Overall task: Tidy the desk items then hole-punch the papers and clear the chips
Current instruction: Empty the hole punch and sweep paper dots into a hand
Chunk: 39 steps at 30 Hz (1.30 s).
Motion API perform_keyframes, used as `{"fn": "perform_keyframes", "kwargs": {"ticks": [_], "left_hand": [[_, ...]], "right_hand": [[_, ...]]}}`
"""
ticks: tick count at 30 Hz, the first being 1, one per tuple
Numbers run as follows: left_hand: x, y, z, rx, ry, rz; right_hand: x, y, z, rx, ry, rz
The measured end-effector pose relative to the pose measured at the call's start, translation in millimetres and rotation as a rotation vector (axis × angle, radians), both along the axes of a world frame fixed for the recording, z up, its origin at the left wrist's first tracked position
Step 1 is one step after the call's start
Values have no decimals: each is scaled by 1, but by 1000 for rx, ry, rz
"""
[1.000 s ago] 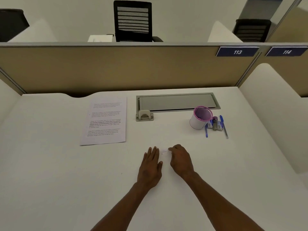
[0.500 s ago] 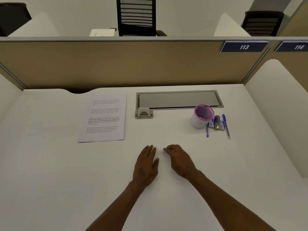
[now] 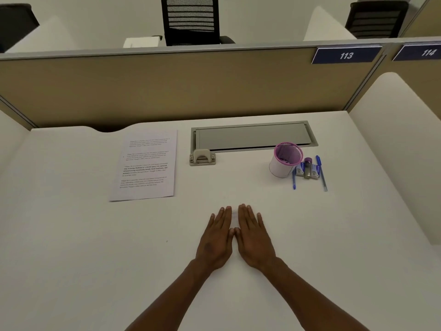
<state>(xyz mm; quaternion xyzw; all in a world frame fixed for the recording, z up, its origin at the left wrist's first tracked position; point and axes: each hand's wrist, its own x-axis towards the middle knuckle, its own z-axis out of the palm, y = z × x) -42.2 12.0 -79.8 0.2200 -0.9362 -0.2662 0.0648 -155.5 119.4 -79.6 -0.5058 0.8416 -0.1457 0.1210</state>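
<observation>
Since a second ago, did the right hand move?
Yes. The right hand uncurled and lies flat, closer to the left hand, thumbs touching; it is still below the pink-rimmed white cup.

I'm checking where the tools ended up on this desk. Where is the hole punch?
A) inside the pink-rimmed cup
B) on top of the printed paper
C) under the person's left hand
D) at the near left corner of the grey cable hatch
D: the hole punch sits on the desk against the near left corner of the grey cable hatch, right of the printed paper.
</observation>
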Motion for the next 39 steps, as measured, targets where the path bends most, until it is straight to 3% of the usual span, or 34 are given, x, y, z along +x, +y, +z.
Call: {"fn": "perform_keyframes", "kwargs": {"ticks": [6, 11, 15, 17, 22, 25, 29, 35, 39], "left_hand": [[-4, -27, 4, 48, 97, 153], [-12, -48, 2, -37, -4, 67], [-6, -32, -3, 1, 13, 40], [-1, -22, -2, 49, 48, 33], [-2, -24, -1, 100, 54, 120], [-3, -22, 0, 40, 5, 73], [2, -6, -1, 33, 19, -16], [3, -3, 0, 111, 97, 103], [2, 2, 1, 110, 109, 40]], "right_hand": [[-28, -31, 19, -90, -119, 60], [-49, -54, 18, 7, -73, 205], [-41, -28, 9, -86, -48, 306], [-37, -14, 8, -131, -103, 279], [-46, -14, 12, -138, -126, -71], [-40, -15, 9, -44, -98, -29], [-16, -4, 6, -64, -85, 94], [-14, -8, 10, -107, -149, 59], [-10, -17, 6, -84, -131, 95]]}}
